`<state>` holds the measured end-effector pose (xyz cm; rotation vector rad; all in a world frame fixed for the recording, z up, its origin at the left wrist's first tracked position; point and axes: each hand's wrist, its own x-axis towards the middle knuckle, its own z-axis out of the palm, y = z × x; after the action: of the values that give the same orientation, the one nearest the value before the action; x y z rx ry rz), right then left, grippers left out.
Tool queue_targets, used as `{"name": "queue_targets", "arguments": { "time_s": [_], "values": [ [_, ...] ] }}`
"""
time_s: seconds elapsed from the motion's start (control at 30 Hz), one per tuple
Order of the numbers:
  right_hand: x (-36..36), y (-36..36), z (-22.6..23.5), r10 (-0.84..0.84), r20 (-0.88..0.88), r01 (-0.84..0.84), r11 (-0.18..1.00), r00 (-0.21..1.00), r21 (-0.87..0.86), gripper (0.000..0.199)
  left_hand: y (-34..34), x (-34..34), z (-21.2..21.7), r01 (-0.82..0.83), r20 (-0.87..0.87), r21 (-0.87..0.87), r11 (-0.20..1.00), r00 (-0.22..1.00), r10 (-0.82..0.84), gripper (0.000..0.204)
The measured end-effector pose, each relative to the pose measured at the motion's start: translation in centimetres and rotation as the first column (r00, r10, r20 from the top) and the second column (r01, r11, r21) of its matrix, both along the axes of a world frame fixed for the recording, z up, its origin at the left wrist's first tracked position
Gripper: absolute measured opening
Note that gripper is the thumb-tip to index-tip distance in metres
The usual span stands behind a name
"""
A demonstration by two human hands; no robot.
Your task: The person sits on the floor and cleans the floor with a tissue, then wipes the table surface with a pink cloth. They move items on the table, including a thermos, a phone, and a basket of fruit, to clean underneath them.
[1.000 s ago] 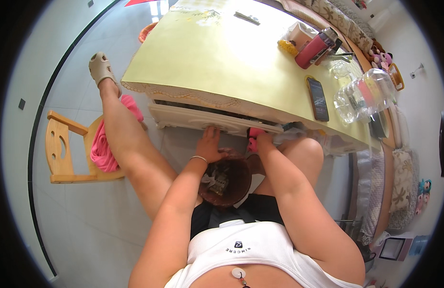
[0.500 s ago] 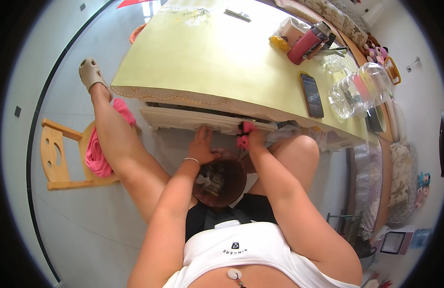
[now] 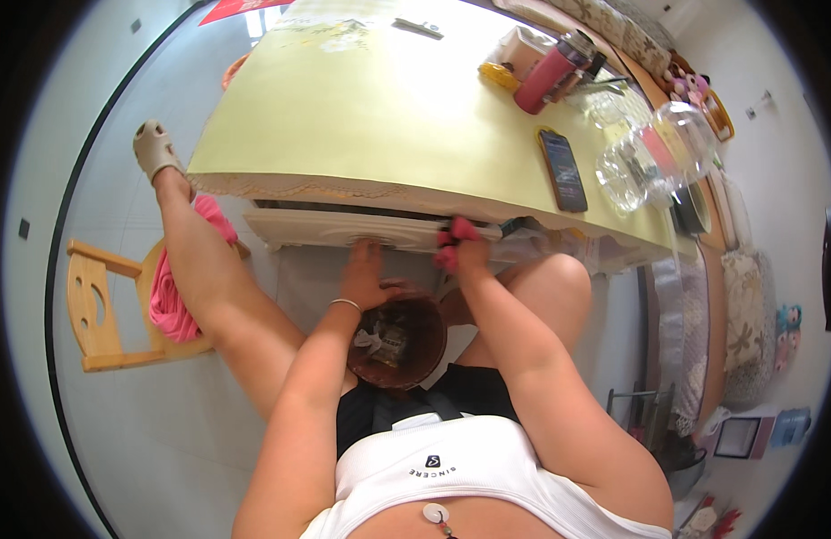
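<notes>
Gripping pink cloth (image 3: 447, 259) in right hand (image 3: 474, 257) at upper edge of drawer (image 3: 318, 232), below near edge of counter (image 3: 343, 126); resting outstretched left hand (image 3: 367, 274), apart from right, on drawer front. Recommended: brace drawer, press cloth evenly, avoid jolting bin (image 3: 424, 337).

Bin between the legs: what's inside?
The bin holds a crumpled white scrap and, beside it, a greyish packet-like piece. Whatever lies beneath them is covered; the rest of the contents is too dark to identify.
</notes>
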<state>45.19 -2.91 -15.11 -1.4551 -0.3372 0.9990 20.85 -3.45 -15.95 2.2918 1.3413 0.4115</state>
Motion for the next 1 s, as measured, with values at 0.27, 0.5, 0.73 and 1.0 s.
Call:
{"name": "queue_targets", "arguments": {
  "time_s": [0.27,0.5,0.73,1.0],
  "values": [
    [-3.0,3.5,-5.5,0.158,0.154,-0.13,0.976,0.975,-0.174,0.02,0.3,0.1,0.7,0.024,-0.028,-0.026,0.999,0.999,-0.024,0.107],
    [1.7,-0.9,-2.3,-0.256,-0.513,0.212,0.967,0.819,-0.144,0.026,0.3,0.1,0.0,-0.002,-0.011,0.014,1.0,1.0,0.002,0.107],
    [5.0,0.1,-5.5,-0.51,-0.58,0.373,0.86,0.636,-0.347,0.027,0.3,0.8,0.8,-0.007,-0.004,0.006,1.0,1.0,0.007,0.106],
    [8.3,1.6,-4.0,-0.673,-0.504,0.56,0.735,0.541,-0.381,0.029,0.3,1.0,1.4,0.004,-0.022,-0.036,0.999,1.0,-0.005,0.106]
  ]
}}
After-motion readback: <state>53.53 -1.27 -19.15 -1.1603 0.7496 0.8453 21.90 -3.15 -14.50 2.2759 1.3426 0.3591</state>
